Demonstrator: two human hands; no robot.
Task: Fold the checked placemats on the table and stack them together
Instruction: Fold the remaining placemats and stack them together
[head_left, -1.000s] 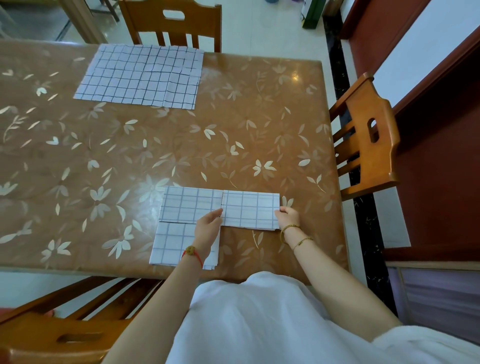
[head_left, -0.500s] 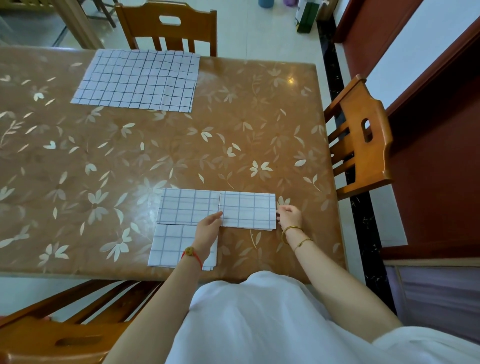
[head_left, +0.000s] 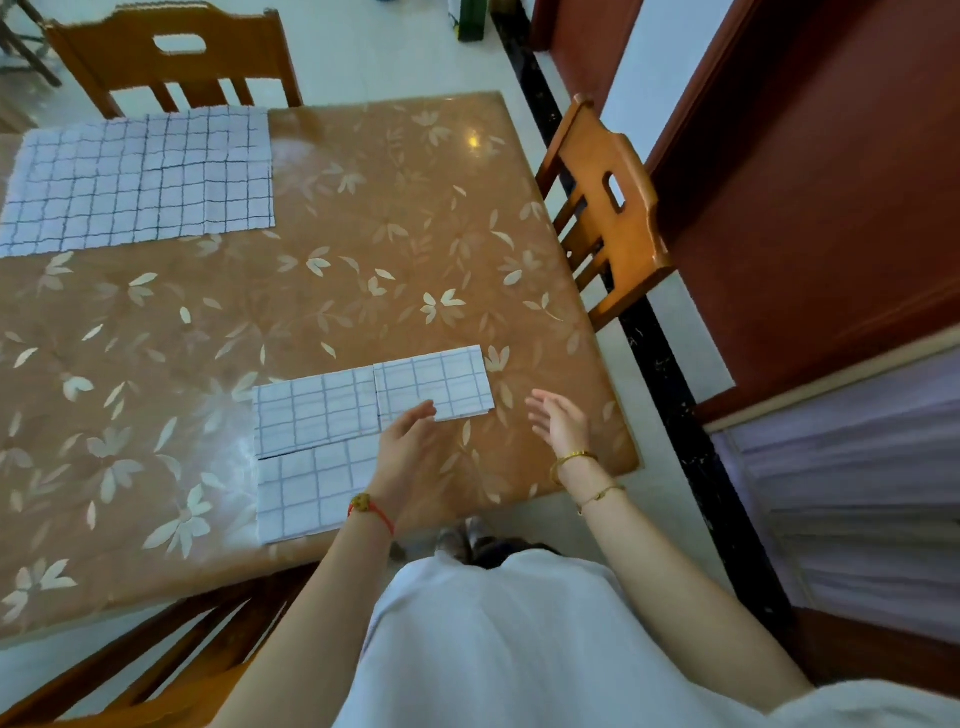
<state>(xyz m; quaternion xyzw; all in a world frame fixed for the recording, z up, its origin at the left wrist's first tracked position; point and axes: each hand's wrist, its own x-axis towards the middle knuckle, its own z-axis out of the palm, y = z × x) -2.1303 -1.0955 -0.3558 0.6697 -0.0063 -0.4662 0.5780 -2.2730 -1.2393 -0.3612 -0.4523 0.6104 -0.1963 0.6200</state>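
Near the table's front edge lie folded white checked placemats: a small folded one (head_left: 435, 383) on the right, a second (head_left: 317, 410) beside it on the left, and a third (head_left: 311, 493) nearest me. An unfolded checked placemat (head_left: 140, 179) lies flat at the far left. My left hand (head_left: 402, 447) hovers with relaxed fingers just at the near edge of the small folded placemat, holding nothing. My right hand (head_left: 558, 421) is lifted to the right of that placemat, fingers spread, apart from it.
The table (head_left: 363, 260) has a glossy brown top with a leaf pattern. Wooden chairs stand at the far side (head_left: 176, 57), the right side (head_left: 608, 208) and the near left (head_left: 130, 686). A dark red wall and door frame run along the right.
Both hands have let go of the small folded placemat and lifted off it; the right hand moved right. The view has swung and tilted to the right.
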